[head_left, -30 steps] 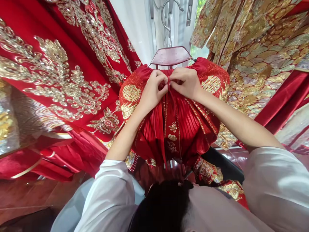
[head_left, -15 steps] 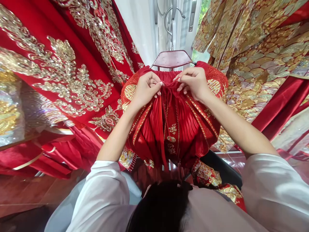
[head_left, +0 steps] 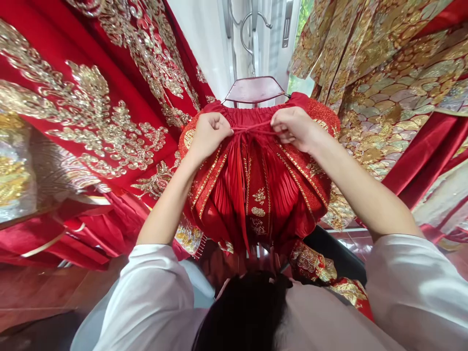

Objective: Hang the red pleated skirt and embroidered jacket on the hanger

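A red pleated skirt [head_left: 288, 180] with gold trim hangs by its gathered waist from a clip hanger [head_left: 252, 90] in front of me. Its thin red drawstring [head_left: 256, 127] is crossed or looped at the middle of the waist, and loose ends dangle down the front. My left hand [head_left: 213, 135] pinches the cord on the left side. On the other side my right hand [head_left: 294, 127] pinches it too, with fingers curled. Between the two hands the cord is stretched nearly straight. Whether the middle is a knot or a bow, I cannot tell.
A red gown with gold sequins [head_left: 120, 131] hangs close on the left. Gold scale-patterned garments [head_left: 387, 107] hang on the right. Below the skirt are a black surface [head_left: 334, 248] and patterned red-gold fabric [head_left: 314, 263]. A metal rack post [head_left: 232, 58] stands behind.
My hands have moved apart, the left one to the left and the right one slightly right, drawing the cord taut across the waist. The loops at the middle have tightened.
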A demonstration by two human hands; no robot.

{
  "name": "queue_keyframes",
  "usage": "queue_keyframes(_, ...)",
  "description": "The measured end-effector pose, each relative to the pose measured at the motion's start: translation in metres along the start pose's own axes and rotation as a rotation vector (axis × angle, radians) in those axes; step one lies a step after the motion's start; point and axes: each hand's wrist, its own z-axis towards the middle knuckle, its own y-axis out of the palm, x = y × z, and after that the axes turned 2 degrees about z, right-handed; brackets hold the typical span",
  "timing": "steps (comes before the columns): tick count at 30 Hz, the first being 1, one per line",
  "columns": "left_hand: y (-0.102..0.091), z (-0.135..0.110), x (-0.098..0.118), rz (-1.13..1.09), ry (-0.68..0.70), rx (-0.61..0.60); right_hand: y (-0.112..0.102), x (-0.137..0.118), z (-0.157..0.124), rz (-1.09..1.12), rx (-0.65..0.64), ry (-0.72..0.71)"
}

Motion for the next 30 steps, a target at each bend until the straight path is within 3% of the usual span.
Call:
queue_keyframes(3,-0.021,-0.003,0.004,0.19,0.122,-0.04,-0.019,0.0,-0.006,-0.359,-0.003,-0.199)
queue_keyframes(7,-0.057,0.016,0.007,0.487,0.354,0.065,-0.051,-0.005,-0.015,-0.813,0.27,-0.489)
queue_keyframes(8,-0.063,0.023,0.004,0.482,0.345,0.039,-0.06,-0.005,-0.015,-0.922,0.334,-0.529)
queue_keyframes(10,-0.071,0.037,-0.006,0.38,0.241,-0.146,-0.077,-0.002,-0.014,-1.055,0.293,-0.535)
queue_keyframes(12,-0.069,0.045,-0.02,0.273,0.141,-0.308,-0.091,0.004,-0.01,-1.016,0.152,-0.5)
queue_keyframes(13,-0.066,0.045,-0.027,0.248,0.114,-0.32,-0.097,0.007,-0.008,-0.956,0.105,-0.481)
queue_keyframes(16,-0.053,0.037,-0.042,0.238,0.092,-0.068,-0.107,0.008,-0.001,-0.741,0.11,-0.398)
queue_keyframes(19,-0.04,0.021,-0.046,0.217,0.043,0.184,-0.111,0.001,0.009,-0.44,0.063,-0.147)
queue_keyframes(23,-0.033,0.001,-0.038,0.237,0.002,0.334,-0.117,-0.007,0.025,-0.217,0.04,0.208)
queue_keyframes(25,-0.039,-0.004,-0.033,0.226,0.012,0.263,-0.12,-0.006,0.025,-0.333,0.037,0.16)
queue_keyframes(30,-0.075,0.001,-0.036,-0.019,-0.043,-0.246,-0.12,0.01,-0.001,-0.8,0.118,-0.34)
